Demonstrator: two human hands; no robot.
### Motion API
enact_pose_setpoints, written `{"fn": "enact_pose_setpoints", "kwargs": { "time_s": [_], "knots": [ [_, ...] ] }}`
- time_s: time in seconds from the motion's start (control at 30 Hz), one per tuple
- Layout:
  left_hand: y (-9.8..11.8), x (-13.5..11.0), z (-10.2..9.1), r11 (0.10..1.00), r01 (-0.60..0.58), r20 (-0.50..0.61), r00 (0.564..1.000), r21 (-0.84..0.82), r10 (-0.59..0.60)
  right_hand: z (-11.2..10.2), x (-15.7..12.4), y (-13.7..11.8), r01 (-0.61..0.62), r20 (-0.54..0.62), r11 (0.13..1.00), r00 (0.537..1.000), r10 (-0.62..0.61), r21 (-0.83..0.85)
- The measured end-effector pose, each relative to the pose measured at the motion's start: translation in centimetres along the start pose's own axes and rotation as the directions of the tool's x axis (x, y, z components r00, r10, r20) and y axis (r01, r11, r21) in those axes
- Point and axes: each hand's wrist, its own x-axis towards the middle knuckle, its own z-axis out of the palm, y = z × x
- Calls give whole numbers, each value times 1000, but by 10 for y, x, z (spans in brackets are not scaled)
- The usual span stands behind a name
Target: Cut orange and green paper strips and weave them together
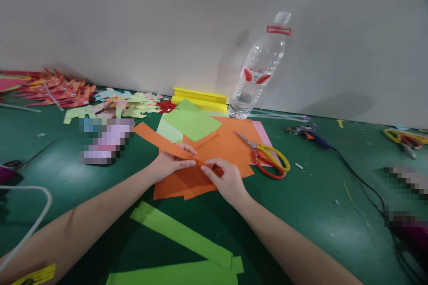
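Observation:
Between my two hands is an orange paper strip (157,140), its wide free end sticking out to the upper left. My left hand (170,162) pinches the strip between thumb and fingers. Close beside it, my right hand (225,176) grips the strip's narrower, folded-looking end; the fingertips partly hide it. Below the hands lie orange paper sheets (230,138) on the green table (321,222). Scissors (269,158) with red and yellow handles rest on the sheets' right edge. A light green sheet (192,120) lies behind the hands.
Green paper strips (187,234) lie nearest me. A plastic bottle (259,71) stands at the back by the grey partition (150,22). Paper scraps (133,104) and red-orange paper pieces (60,89) pile up at left. A corded tool (317,139) lies right.

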Motion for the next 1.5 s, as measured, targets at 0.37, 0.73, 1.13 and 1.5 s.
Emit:
{"fn": "enact_pose_setpoints", "kwargs": {
  "time_s": [0.37, 0.73, 1.13, 1.5],
  "knots": [
    [3, 0, 2, 1000, -5, -12, 1000, -12, 5, 1, 0, 0, -14, -19, 999, 1000, 13, -45],
    [3, -1, 3, 981, 22, 14, 1000, -193, -20, 0, -1, 1, 1, -42, 1000, 999, -2, -23],
    [-2, 0, 2, 976, 26, 14, 1000, -218, -23, 0, -1, 0, 5, -62, 1000, 998, -4, 15],
    [-2, 0, 3, 976, 12, 10, 1000, -215, -10, 1, -2, 0, -50, -5, 992, 999, 51, 114]
  ]
}}
